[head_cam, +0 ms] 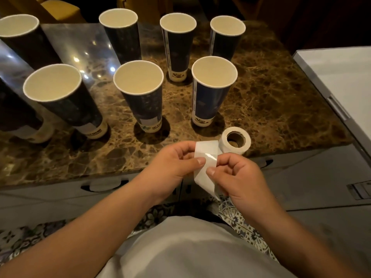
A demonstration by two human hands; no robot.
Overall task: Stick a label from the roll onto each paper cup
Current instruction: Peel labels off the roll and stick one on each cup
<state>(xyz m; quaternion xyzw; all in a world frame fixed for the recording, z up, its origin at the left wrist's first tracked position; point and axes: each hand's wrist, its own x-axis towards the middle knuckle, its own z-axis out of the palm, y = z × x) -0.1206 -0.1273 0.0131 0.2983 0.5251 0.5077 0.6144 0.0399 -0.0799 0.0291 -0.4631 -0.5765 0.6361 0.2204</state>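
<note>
Here, near the bench's [281, 93] front edge by the roll [234, 140], the left hand [176, 159] pinched the unrolled strip [204, 149] while the right hand [236, 175] pinched a label [210, 157] corner; thin, limp and tacky, it probably needed edge-only handling. Cups [140, 93] stood behind.

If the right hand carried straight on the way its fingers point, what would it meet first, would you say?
The right hand points left at the label strip; just beyond it, probably the left hand, whose thumb pinches the same strip.
</note>
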